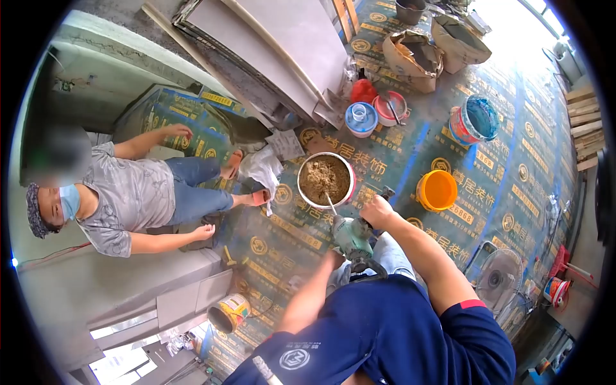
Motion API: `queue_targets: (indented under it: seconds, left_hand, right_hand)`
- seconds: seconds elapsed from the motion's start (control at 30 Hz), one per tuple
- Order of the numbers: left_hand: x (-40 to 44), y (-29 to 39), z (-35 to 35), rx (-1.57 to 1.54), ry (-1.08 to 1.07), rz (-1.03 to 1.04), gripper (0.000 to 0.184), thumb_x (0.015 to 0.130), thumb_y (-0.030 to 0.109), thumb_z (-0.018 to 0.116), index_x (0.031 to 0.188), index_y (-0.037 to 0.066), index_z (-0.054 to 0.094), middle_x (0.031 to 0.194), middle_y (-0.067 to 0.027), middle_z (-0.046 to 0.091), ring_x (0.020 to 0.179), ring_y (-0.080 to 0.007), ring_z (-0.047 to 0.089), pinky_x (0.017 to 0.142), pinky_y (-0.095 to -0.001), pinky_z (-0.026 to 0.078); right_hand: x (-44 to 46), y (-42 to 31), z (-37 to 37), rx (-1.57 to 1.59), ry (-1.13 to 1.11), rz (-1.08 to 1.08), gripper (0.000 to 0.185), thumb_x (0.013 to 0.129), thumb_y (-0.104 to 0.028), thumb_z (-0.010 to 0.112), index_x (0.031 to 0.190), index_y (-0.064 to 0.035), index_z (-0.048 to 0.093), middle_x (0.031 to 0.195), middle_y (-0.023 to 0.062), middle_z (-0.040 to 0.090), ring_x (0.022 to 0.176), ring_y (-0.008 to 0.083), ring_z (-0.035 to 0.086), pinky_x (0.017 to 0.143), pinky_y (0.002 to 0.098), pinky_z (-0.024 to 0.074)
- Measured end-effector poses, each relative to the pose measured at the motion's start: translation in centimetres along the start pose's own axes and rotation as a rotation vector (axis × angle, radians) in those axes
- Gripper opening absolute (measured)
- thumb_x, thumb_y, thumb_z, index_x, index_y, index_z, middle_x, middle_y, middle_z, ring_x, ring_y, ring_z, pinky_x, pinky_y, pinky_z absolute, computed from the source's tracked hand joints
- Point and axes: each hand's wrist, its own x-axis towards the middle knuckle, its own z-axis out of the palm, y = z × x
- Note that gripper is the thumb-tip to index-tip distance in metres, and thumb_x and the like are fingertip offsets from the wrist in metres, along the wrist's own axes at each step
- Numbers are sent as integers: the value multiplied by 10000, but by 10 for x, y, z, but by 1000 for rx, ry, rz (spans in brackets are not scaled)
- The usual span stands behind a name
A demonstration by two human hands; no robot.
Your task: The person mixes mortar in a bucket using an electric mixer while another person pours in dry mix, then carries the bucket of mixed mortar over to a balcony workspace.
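Note:
A green power mixer [351, 237] is held in front of my body, its thin shaft running down into brown, lumpy material [325, 181] in a white bucket [351, 187]. My right hand [377, 212] is closed on the mixer's side handle. At the mixer's other side is my left hand [333, 259], closed around its grip and partly hidden by the tool. The bucket stands upright on the printed green floor covering.
A seated co-worker [138, 192] is at the left. An orange bucket [437, 190], a blue-stained bucket [475, 120] and a fan [499, 273] stand on the right. Small pails [361, 119] and paper sacks [414, 59] are beyond. Large panels [276, 38] lean at the top.

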Motion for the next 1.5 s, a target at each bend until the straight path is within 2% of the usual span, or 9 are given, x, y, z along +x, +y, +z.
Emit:
queue_targets:
  seconds: [0.17, 0.27, 0.47, 0.57, 0.7, 0.87, 1.07, 1.17, 1.5]
  left_hand:
    - [2, 4, 3, 194, 37, 171, 313, 888, 140, 443, 1085, 126, 685, 1151, -51, 662, 989, -232, 654, 781, -424, 523]
    - [-3, 26, -26, -677, 63, -478, 339, 872, 291, 488, 1061, 67, 657, 1076, -176, 657, 988, -329, 631, 834, -415, 504]
    - [-30, 52, -89, -305, -66, -212, 341, 868, 328, 511, 1052, 70, 638, 1020, -185, 662, 960, -350, 626, 820, -432, 496]
    - [-35, 63, -97, -565, -12, -312, 339, 869, 342, 524, 1045, 74, 635, 992, -182, 666, 944, -363, 623, 813, -440, 493]
    - [-32, 59, -64, -460, -3, -434, 334, 871, 352, 549, 1064, 92, 630, 971, -175, 668, 933, -364, 622, 806, -454, 485]
    - [-62, 97, -134, -704, 177, -567, 331, 856, 341, 573, 1009, 54, 635, 938, -184, 665, 904, -371, 620, 783, -449, 485]
    - [-33, 81, -90, -906, 457, -440, 271, 735, 239, 692, 831, -7, 631, 829, -217, 625, 829, -385, 609, 719, -454, 469]
    - [12, 48, -4, -925, 580, -313, 319, 768, 305, 663, 836, -6, 646, 810, -227, 626, 847, -382, 620, 721, -443, 470]
    - [-5, 44, -116, -554, 213, -173, 269, 822, 243, 593, 907, 9, 694, 873, -213, 664, 859, -359, 647, 744, -411, 498]
  right_hand:
    - [0, 5, 2, -17, -16, -59, 115, 719, -176, 646, 807, -162, 719, 834, 34, 705, 868, 195, 677, 719, 346, 494]
    - [1, 9, 2, -20, -33, -59, 123, 714, -177, 650, 812, -160, 723, 839, 29, 705, 884, 193, 674, 731, 349, 497]
    - [16, 11, 7, -65, 33, -79, 116, 697, -179, 662, 790, -161, 730, 848, 26, 708, 883, 194, 674, 744, 349, 498]
    - [18, 17, 0, -98, -1, -118, 127, 698, -170, 659, 797, -159, 736, 845, 24, 712, 868, 198, 681, 726, 344, 513]
    - [22, 12, -12, -89, -18, -161, 116, 683, -174, 679, 785, -169, 734, 837, 14, 707, 868, 194, 678, 722, 349, 509]
    - [25, 13, -24, -141, -9, -193, 118, 662, -151, 693, 774, -163, 729, 817, 34, 703, 829, 219, 684, 706, 352, 527]
    - [30, 15, -27, -146, -45, -199, 128, 652, -131, 696, 777, -148, 719, 810, 44, 701, 819, 227, 686, 704, 350, 533]
    - [37, 15, -34, -160, -49, -204, 138, 647, -126, 702, 784, -136, 715, 815, 46, 702, 829, 224, 686, 705, 350, 533]
    - [54, 29, -57, -254, -58, -182, 133, 640, -134, 701, 771, -152, 717, 808, 30, 700, 830, 208, 682, 672, 346, 521]
